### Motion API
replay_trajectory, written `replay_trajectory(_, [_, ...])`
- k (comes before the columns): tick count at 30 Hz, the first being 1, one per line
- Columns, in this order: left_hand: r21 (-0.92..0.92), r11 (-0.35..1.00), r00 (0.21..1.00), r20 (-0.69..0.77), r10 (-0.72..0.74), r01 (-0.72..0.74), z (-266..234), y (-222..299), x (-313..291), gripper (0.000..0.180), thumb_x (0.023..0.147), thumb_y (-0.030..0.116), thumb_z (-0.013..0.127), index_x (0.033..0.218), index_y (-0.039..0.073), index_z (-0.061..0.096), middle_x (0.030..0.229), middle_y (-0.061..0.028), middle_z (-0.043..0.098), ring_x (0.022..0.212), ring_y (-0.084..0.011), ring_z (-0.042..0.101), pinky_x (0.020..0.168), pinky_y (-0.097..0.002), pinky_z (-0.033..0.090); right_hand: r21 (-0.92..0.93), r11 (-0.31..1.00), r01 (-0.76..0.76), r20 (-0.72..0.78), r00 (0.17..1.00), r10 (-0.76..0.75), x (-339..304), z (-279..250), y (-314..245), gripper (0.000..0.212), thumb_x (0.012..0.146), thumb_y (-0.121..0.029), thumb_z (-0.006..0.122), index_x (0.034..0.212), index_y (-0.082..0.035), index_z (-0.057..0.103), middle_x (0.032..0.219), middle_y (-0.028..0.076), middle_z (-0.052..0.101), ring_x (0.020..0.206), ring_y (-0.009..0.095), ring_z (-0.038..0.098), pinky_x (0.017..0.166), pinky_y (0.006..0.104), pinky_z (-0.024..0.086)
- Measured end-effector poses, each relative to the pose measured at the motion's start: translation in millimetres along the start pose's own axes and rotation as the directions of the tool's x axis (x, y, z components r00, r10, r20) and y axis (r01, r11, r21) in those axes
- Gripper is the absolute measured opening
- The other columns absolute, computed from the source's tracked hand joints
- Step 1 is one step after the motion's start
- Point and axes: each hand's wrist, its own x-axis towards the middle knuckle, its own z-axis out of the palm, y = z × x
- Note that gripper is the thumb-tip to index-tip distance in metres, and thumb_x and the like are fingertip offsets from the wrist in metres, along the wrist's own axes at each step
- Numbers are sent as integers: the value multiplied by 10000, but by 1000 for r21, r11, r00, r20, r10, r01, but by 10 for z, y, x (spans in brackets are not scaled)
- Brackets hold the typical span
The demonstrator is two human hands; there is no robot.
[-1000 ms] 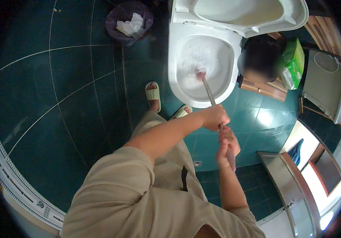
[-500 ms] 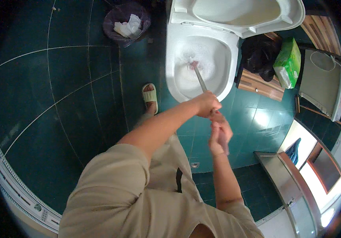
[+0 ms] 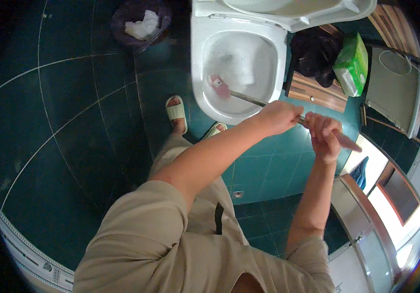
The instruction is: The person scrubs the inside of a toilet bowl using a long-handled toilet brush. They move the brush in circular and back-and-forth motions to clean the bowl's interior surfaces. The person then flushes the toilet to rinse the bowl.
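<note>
Shifted from mid-bowl toward the near left side, a pink brush head sits inside a white toilet. The left hand curls its fingers around the shaft; the right hand grips the pink handle farther up.

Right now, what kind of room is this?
It looks like a bathroom: there's a white toilet, a pink-headed brush reaching into it, and a dark bin on the left.
</note>
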Motion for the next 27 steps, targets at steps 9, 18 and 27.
replay_trajectory(9, [-139, 989, 972, -235, 23, -57, 16, -50, 146, 148, 719, 125, 662, 679, 64, 533, 634, -157, 561, 584, -361, 530, 509, -393, 418, -421, 899, 117, 675, 702, 225, 696, 124, -616, 308, 749, -126, 637, 585, -50, 388, 578, 69, 446, 592, 199, 433, 547, 340, 357])
replay_trajectory(18, [174, 954, 958, 109, -266, 245, 277, -238, 283, 154, 747, 244, 659, 843, 124, 667, 739, -107, 668, 733, -330, 648, 661, -452, 509, -6, 989, 147, -334, 932, -141, 146, -131, -83, 190, 838, -116, 499, 723, -93, 349, 632, 19, 354, 601, 145, 343, 613, 322, 375])
replay_trajectory(27, [124, 990, 985, 154, -82, 63, 537, -155, 110, 121, 706, 248, 672, 750, 151, 614, 676, -51, 642, 669, -311, 636, 576, -427, 485, -41, 994, 103, -353, 929, -110, -358, -206, -214, 211, 831, -150, 523, 707, -100, 360, 603, 30, 375, 564, 168, 384, 592, 364, 411])
